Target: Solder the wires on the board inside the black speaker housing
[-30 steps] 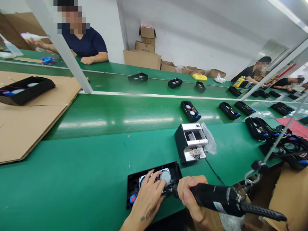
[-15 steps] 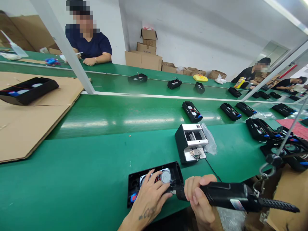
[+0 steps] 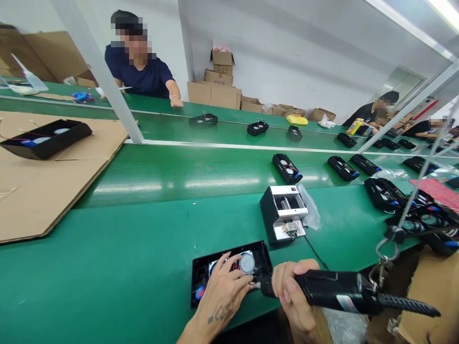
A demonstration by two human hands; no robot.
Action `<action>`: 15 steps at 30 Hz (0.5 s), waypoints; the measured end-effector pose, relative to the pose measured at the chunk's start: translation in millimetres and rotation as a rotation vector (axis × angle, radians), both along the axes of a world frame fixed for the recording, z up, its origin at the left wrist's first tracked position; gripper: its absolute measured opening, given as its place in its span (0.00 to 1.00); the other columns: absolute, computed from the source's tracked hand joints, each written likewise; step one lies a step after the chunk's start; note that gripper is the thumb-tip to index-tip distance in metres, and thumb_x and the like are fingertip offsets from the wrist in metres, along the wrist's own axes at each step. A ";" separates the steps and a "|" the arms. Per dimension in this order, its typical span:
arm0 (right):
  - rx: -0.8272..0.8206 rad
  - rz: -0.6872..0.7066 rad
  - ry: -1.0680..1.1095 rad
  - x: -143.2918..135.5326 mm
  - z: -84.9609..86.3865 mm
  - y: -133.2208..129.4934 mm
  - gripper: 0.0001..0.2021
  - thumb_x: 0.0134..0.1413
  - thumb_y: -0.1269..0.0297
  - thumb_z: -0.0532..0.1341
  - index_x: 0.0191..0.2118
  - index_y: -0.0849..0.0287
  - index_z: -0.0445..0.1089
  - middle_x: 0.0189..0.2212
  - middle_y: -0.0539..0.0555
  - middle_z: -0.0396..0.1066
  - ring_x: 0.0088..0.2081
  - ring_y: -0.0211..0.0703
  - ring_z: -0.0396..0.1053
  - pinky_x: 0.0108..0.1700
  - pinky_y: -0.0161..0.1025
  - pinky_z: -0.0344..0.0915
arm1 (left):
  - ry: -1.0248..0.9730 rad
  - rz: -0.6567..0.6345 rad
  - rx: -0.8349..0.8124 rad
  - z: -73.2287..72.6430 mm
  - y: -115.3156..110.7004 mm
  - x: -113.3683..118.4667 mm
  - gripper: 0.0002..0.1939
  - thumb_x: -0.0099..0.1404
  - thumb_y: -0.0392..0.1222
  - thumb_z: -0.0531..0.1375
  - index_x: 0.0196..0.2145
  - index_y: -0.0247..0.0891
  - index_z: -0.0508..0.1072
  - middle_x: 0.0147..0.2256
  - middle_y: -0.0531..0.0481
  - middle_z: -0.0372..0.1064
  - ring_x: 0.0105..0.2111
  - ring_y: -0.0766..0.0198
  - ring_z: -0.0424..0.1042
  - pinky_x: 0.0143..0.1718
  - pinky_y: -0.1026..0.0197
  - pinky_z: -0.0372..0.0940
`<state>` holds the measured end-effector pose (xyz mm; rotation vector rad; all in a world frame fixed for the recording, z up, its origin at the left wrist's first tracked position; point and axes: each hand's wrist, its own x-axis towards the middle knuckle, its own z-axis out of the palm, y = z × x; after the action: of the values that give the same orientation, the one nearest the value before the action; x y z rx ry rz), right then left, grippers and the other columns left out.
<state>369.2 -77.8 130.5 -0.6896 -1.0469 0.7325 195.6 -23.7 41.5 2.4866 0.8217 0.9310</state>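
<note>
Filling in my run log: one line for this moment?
left hand: on black speaker housing | right hand: gripping electric screwdriver, tip at housing | surface: green bench

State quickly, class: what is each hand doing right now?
Left hand: open, fingers spread on the parts inside the black speaker housing.
Right hand: closed around the electric screwdriver.

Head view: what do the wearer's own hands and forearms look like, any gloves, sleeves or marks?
Both hands are bare, with no gloves, and no sleeves reach the visible forearms. The left hand has a dark tattoo of small lettering just below the wrist. The right hand shows no ring, watch or marking in this view.
</note>
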 end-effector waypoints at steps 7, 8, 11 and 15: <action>0.024 -0.058 -0.015 -0.6 9.8 -1.9 0.10 0.72 0.69 0.55 0.51 0.46 0.67 0.20 0.42 0.56 0.18 0.37 0.55 0.24 0.33 0.59 | 0.021 -0.003 -0.070 1.6 -2.7 0.5 0.08 0.78 0.41 0.62 0.44 0.51 0.82 0.37 0.56 0.83 0.58 0.46 0.77 0.65 0.27 0.67; 0.021 -0.064 -0.007 -0.4 11.8 -1.8 0.10 0.72 0.69 0.55 0.51 0.46 0.67 0.20 0.42 0.56 0.18 0.37 0.55 0.24 0.33 0.59 | 0.019 -0.002 -0.070 1.3 -3.2 0.6 0.08 0.78 0.42 0.62 0.44 0.51 0.82 0.38 0.56 0.83 0.58 0.46 0.77 0.65 0.27 0.66; 0.009 -0.040 0.012 -0.4 13.7 -0.5 0.09 0.72 0.70 0.55 0.51 0.46 0.66 0.20 0.42 0.55 0.18 0.37 0.55 0.24 0.33 0.59 | 0.006 0.006 -0.069 -0.5 -4.0 1.0 0.07 0.79 0.43 0.62 0.45 0.51 0.82 0.37 0.57 0.83 0.58 0.46 0.77 0.64 0.27 0.67; 0.019 -0.005 0.003 -0.8 6.9 0.9 0.10 0.73 0.70 0.54 0.51 0.46 0.66 0.21 0.42 0.55 0.19 0.36 0.55 0.24 0.32 0.59 | -0.020 0.016 -0.052 -4.3 -3.6 1.0 0.07 0.79 0.44 0.62 0.46 0.51 0.82 0.37 0.58 0.83 0.58 0.45 0.77 0.63 0.26 0.67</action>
<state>368.4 -76.9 137.4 -0.6743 -1.0475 0.7188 196.7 -27.3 37.3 2.4260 0.8491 0.9264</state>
